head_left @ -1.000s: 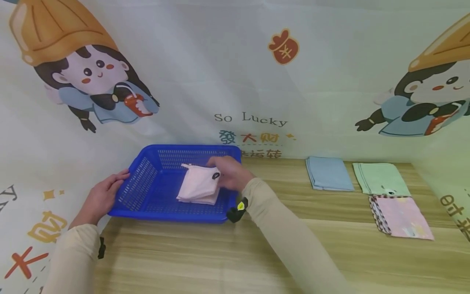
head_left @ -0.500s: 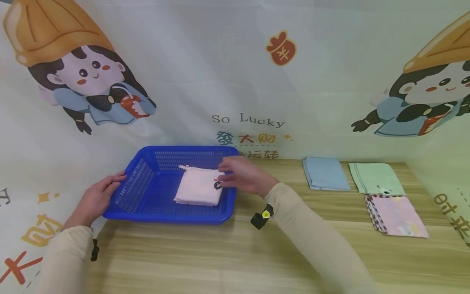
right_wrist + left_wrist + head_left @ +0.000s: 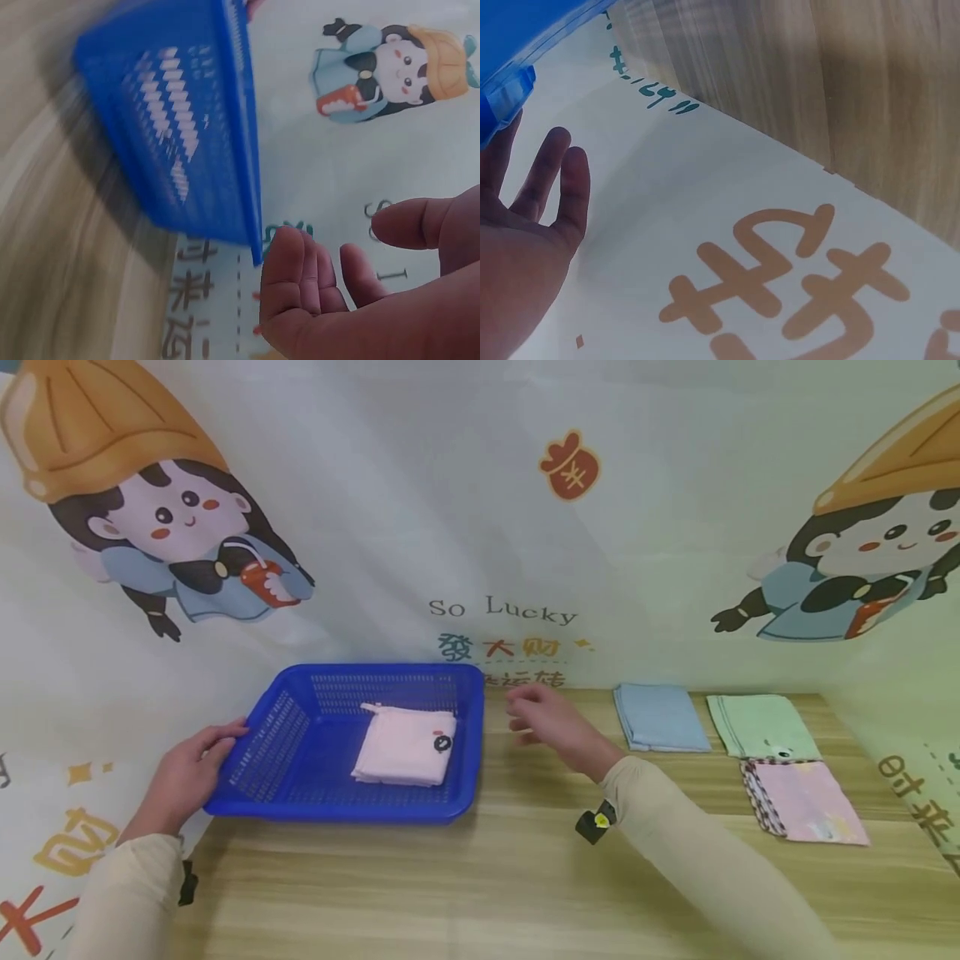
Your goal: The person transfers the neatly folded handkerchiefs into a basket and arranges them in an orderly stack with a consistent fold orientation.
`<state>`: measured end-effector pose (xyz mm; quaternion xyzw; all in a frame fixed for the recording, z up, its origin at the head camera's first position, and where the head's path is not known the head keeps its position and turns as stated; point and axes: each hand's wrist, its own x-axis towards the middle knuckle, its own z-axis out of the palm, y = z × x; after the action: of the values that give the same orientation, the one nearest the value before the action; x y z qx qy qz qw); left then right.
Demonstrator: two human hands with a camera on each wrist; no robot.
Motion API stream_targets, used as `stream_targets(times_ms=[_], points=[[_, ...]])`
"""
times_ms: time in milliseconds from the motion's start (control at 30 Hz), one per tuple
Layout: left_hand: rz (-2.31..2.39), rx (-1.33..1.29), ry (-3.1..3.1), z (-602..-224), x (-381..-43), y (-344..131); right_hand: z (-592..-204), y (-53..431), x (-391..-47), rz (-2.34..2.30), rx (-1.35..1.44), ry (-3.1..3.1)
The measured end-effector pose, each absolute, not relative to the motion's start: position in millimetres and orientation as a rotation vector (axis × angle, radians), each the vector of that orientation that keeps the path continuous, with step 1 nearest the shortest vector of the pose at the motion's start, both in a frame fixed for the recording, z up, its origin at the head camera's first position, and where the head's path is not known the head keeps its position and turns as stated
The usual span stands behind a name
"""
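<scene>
A folded pale pink towel (image 3: 407,747) with a small dark face motif lies inside the blue plastic basket (image 3: 343,810), towards its right side. My left hand (image 3: 183,781) holds the basket's left rim; in the left wrist view, some fingers of that hand (image 3: 529,225) spread below the blue edge. Just right of the basket, my right hand (image 3: 555,727) hangs in the air, holding nothing. Its fingers are loosely bent in the right wrist view, apart from the basket's slotted side (image 3: 172,135).
To the right on the wooden table (image 3: 525,877) lie a folded blue towel (image 3: 662,717), a green towel (image 3: 761,725) and a pink towel with a checked edge (image 3: 813,802). The green and pink ones touch. A printed cloth (image 3: 390,527) rises behind the table.
My right hand has let go of the pale pink towel and moved right, out of the basket. The towel now lies flat inside. My left hand stays at the rim.
</scene>
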<state>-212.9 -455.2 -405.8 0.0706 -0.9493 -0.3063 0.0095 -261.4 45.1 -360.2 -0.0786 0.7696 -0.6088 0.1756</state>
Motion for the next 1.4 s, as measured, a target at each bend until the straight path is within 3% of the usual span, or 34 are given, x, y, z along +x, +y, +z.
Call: stream_targets(times_ms=[600, 1067, 1400], points=[[-0.876, -0.029, -2.954, -409.4, -204.0, -466.5, -373.7, 139.9, -265.8, -1.467, -0.206, 2.445], [-0.876, 0.04, -3.001, -407.6, -202.9, -466.3, -383.3, 202.0, -270.1, -1.405, -0.106, 2.589], [-0.706, -0.069, -2.96, -405.8, -207.7, -460.2, -388.2, 225.5, -278.7, -1.119, -0.034, 2.822]])
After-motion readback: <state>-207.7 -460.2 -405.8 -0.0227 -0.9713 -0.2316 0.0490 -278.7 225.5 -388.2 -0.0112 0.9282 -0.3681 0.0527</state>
